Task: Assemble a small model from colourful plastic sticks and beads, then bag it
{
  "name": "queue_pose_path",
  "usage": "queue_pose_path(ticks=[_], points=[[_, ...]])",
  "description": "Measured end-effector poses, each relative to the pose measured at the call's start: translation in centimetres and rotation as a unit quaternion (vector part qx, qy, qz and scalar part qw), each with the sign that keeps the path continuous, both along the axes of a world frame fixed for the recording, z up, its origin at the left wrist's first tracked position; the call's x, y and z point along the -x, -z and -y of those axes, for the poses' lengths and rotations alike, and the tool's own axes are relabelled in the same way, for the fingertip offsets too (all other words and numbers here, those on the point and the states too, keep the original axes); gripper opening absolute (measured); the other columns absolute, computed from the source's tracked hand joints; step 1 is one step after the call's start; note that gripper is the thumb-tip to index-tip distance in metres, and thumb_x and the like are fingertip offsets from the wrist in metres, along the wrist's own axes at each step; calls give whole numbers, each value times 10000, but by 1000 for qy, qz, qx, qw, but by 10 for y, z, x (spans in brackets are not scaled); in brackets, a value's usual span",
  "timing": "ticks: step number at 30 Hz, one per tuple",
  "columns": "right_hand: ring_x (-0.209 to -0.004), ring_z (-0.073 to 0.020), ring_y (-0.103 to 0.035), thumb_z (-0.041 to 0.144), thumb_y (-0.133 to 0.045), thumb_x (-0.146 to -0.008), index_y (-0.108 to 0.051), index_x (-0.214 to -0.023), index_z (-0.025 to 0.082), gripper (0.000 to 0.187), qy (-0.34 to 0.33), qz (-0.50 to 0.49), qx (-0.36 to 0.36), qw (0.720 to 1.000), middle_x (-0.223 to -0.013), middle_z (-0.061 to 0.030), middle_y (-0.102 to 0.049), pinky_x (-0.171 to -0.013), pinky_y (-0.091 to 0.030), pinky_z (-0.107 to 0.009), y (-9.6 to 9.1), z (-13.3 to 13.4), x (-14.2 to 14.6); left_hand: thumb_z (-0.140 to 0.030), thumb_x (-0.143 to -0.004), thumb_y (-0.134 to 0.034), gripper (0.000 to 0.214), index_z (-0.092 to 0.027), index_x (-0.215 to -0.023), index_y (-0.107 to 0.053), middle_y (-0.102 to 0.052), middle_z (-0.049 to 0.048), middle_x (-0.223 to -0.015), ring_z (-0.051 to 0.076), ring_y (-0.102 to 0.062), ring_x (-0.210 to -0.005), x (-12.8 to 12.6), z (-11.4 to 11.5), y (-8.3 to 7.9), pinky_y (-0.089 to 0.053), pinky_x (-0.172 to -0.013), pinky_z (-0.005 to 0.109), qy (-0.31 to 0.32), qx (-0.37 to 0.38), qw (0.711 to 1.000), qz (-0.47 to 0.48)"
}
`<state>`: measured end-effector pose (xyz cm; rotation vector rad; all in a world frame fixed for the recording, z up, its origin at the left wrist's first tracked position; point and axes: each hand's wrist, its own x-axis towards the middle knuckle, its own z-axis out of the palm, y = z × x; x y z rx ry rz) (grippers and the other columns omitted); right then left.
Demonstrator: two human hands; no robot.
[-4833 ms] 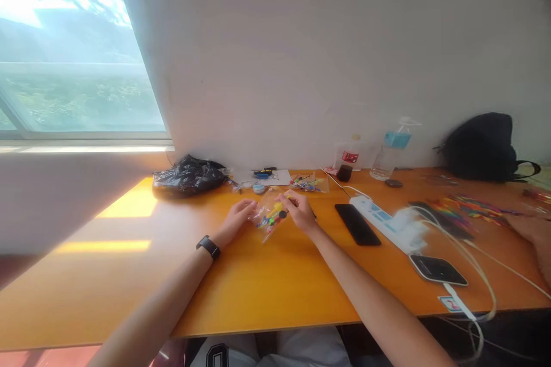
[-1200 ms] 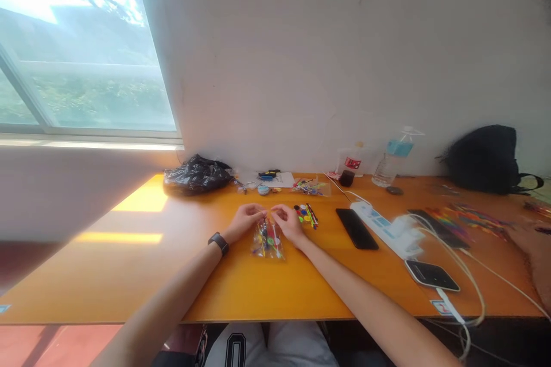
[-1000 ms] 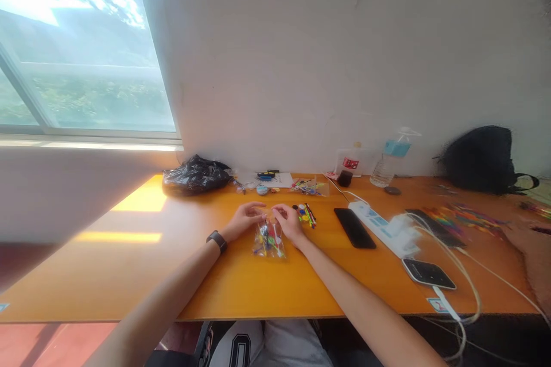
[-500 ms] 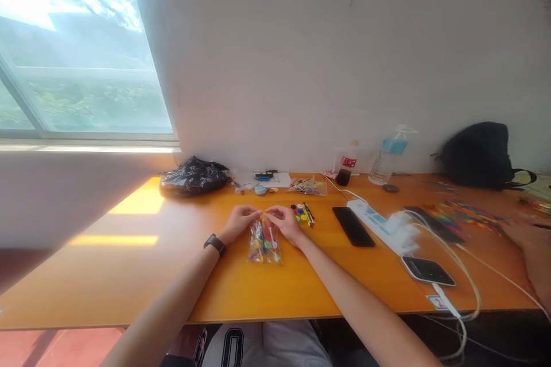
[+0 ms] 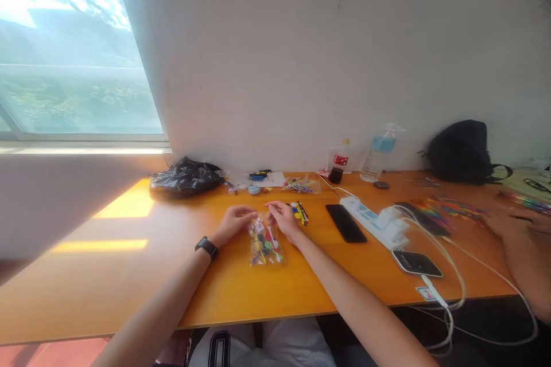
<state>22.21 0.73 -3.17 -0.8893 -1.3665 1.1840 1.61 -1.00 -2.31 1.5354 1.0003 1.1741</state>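
A small clear plastic bag [image 5: 264, 243] full of coloured sticks and discs lies on the orange table [image 5: 129, 264]. My left hand [image 5: 233, 222], with a black watch at the wrist, pinches the bag's top left edge. My right hand [image 5: 282, 220] pinches the top right edge. Just right of my right hand sits a loose pile of coloured discs and sticks [image 5: 298, 211].
A black plastic bag [image 5: 185, 176], a second clear bag of sticks [image 5: 301, 184], bottles [image 5: 379, 152], a black phone [image 5: 345, 222], a power strip [image 5: 372, 218] with cables, another device [image 5: 416, 262] and a black backpack [image 5: 462, 152] are here. Another person's arm [image 5: 520, 241] rests at the right.
4.8 s ago the bag was held up off the table; it now lies flat with both hands at its top edge. The loose pile appeared beside it. The view drifted slightly.
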Motion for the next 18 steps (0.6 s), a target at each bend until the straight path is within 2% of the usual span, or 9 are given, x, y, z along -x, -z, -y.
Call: queue_pose_path(ticks=[5,10,14,18], points=[[-667,-147,-634,398,-754,-795,-726,-1009,206,290,-34,31,-19,999,-833,-11,-697,-652,-517,-274,-3,7,0,-484,-783,-791,385,-122,-908,-759,-754,81,-859,167,-636,-691,1,3,-2,-490,-659,267,0,9,1000,-16],[-890,-199,-682,323,-676,-830,-761,-913,199,171,-30,89,-72,993,-943,-49,-746,-832,-531,-325,-1,7,2,-406,-776,-772,374,-137,-1033,-743,-746,64,-860,174,-646,-718,3,1,1,-493,-671,264,-25,35,999,6],[-922,-212,-683,340,-714,-807,-757,-960,192,217,-28,126,-83,988,-1001,-62,-753,-841,-536,-340,-1,6,2,-367,-770,-746,341,-147,-1030,-744,-755,65,-912,183,-664,-763,2,2,-2,-498,-694,264,-17,48,999,15],[-895,-208,-679,357,-798,-737,-750,-970,183,295,-22,133,-71,988,-985,-63,-754,-839,-531,-342,0,6,1,-395,-721,-811,395,-139,-1017,-760,-770,94,-973,208,-689,-801,1,5,-5,-516,-731,289,-6,54,998,9]])
